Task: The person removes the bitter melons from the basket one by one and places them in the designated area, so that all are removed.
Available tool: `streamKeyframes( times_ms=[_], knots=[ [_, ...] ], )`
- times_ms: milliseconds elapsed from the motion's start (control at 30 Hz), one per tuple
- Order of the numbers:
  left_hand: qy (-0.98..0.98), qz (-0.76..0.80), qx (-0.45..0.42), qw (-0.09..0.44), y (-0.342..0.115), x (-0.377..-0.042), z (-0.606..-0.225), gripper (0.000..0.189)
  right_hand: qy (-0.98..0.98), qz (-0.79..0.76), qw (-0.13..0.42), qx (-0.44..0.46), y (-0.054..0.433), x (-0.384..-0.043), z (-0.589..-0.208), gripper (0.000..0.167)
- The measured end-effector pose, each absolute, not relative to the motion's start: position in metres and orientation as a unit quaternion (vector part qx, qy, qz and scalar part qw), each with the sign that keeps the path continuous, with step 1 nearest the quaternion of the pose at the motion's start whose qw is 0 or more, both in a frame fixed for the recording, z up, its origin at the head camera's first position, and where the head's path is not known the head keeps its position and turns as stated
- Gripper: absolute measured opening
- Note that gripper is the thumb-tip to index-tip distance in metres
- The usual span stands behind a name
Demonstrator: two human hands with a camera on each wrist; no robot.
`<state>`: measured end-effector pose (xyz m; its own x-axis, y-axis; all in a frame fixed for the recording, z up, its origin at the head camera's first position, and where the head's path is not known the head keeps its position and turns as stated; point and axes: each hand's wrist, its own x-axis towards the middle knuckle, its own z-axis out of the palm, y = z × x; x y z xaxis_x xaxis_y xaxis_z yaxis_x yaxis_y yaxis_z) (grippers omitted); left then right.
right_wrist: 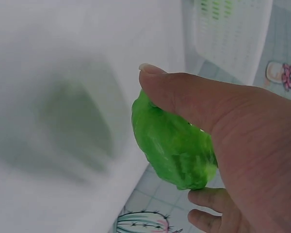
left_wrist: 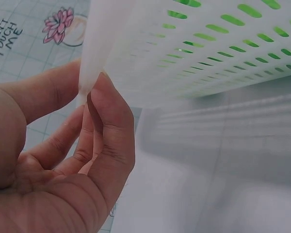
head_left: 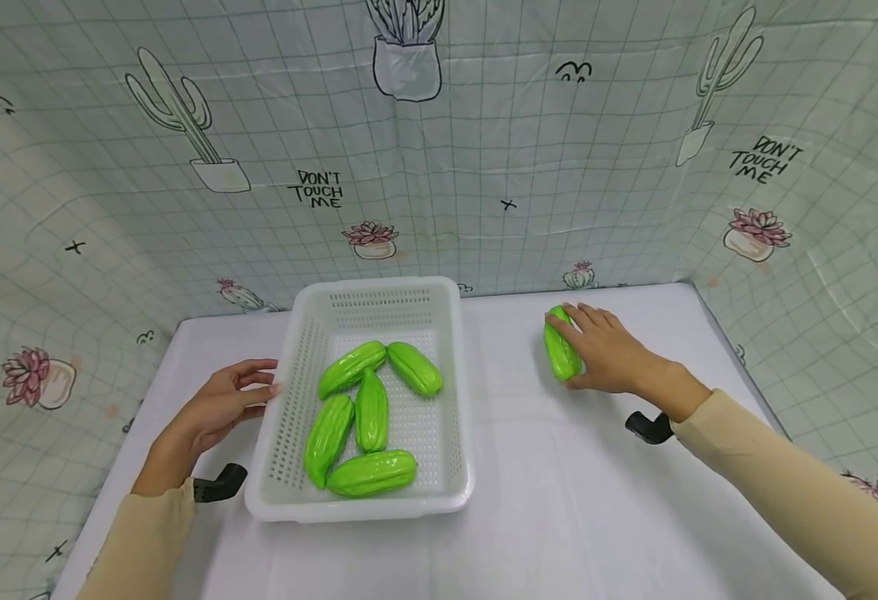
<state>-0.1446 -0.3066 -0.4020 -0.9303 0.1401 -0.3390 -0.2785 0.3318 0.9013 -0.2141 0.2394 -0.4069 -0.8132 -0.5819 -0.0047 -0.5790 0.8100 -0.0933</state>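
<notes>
A white plastic basket [head_left: 461, 400] with slotted walls stands on the table, several bright green, ridged gourds [head_left: 372, 473] lying inside. At its left side, my left hand [head_left: 217, 404] pinches the rim between thumb and fingers; the left wrist view shows the basket wall [left_wrist: 121, 53] between them. To the right of the basket, my right hand [head_left: 615, 354] grips another green gourd [head_left: 561, 346]. In the right wrist view the thumb lies along that gourd [right_wrist: 172, 145], and its shadow falls on the cloth apart from it. Some of the right fingers are hidden behind it.
White cloth covers the table [head_left: 544, 500]. Behind and at both sides hangs a grid-patterned curtain [head_left: 454, 150] printed with cacti, meeting the table's back edge. A black wrist mount [head_left: 220, 483] sits at the left wrist, another black mount [head_left: 649, 427] at the right.
</notes>
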Motion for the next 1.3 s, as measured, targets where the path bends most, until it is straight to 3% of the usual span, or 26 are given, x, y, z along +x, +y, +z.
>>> streamKeyframes(
  times_ms=[600, 1300],
  knots=[
    [0.797, 0.575, -0.046, 0.177, -0.307, -0.144, -0.405, 0.066, 0.951, -0.053, 0.059, -0.298, 0.241, -0.229, -0.425, 0.102],
    [0.796, 0.579, -0.051, 0.17, -0.306, -0.144, -0.405, 0.067, 0.951, -0.039, 0.061, -0.302, 0.239, -0.239, -0.429, 0.104]
  ],
)
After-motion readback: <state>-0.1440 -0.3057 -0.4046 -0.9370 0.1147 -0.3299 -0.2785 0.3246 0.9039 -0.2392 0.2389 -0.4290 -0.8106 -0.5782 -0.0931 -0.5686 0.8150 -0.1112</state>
